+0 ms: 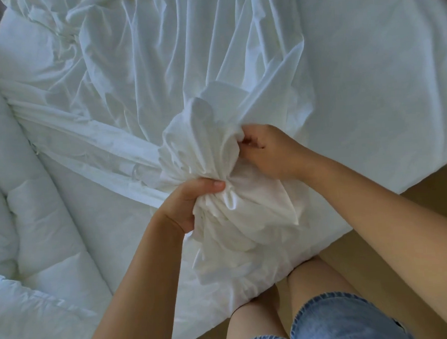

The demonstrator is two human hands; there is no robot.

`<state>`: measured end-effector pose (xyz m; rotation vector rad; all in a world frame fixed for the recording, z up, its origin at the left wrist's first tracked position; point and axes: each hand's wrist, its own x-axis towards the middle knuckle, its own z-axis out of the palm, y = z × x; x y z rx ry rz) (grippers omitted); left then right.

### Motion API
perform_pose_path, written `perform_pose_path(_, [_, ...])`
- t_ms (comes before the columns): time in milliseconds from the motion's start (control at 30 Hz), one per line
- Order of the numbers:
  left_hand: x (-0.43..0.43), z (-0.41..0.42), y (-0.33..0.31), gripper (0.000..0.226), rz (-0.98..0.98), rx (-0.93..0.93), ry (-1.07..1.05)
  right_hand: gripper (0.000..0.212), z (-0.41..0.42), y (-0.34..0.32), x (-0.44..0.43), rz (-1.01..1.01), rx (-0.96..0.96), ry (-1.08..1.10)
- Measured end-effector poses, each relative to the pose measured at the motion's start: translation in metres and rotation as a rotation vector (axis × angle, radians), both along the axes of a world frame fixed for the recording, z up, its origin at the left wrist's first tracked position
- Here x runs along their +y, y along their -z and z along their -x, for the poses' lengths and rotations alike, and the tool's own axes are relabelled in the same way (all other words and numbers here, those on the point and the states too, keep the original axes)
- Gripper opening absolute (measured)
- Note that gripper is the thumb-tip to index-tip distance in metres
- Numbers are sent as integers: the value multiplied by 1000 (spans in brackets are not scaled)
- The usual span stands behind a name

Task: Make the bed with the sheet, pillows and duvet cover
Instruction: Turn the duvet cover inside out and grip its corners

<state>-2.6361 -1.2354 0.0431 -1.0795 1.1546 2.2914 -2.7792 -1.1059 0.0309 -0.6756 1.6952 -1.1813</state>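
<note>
Person is standing at the bed's near edge, both hands working one bunch of white fabric. Left hand (193,204) is gripping the gathered neck of the duvet cover (124,71), fingers curled tight round the cloth, thumb lying across the top of the bunch. Right hand (265,151) is sitting just above and right of it, fingers curled in and pinching folds at the top of the same bunch; fingertips are mostly buried in cloth. The two hands are close together but not touching. Below the left hand, the bunched end is hanging down over the mattress edge in front of the person's knees. The rest of the cover is spreading away up the bed in long creases, heavily wrinkled, with a flat hem band (86,140) running from the bunch out toward the upper left. A quilted white duvet (38,205) is lying along the left side of the bed, partly rolled, with the cover's far part lying on it at top left. The sheet (368,84) is lying smooth on the mattress at right, reaching the bed's edge. Tan floor (446,188) is showing past that edge. Denim shorts (341,321) and bare knees are showing at the bottom.
</note>
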Motion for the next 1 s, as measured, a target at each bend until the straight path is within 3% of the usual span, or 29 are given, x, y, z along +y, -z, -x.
perform_pose_path(100, [9,6,-3,39,4,-142,138,20,13,-11,-18,100,4,130])
perform_pose_path(200, [4,8,-7,50,28,-174,222,19,20,-21,-49,133,107,90])
perform_pose_path(333, [-8,10,-15,34,41,-125,250,27,14,-19,-79,51,138,29])
perform_pose_path(433, [-4,2,-11,32,81,-95,115,11,20,-8,-61,-8,138,-28])
perform_pose_path(567, [-3,-6,-1,25,79,-3,-163,42,20,-3,5,-12,104,198])
perform_pose_path(633, [-2,-4,3,25,74,3,-167,55,3,-6,25,-120,105,44])
perform_pose_path(700, [2,2,6,32,60,-14,-121,40,-15,1,30,-184,152,-100])
perform_pose_path(767, [6,8,8,35,64,-28,-86,18,-20,2,25,-163,132,13])
perform_pose_path(867, [8,13,7,32,80,-47,-3,17,-14,-2,14,7,23,206])
perform_pose_path(1000, [9,21,0,37,101,-91,74,17,-2,-6,-9,151,-188,177])
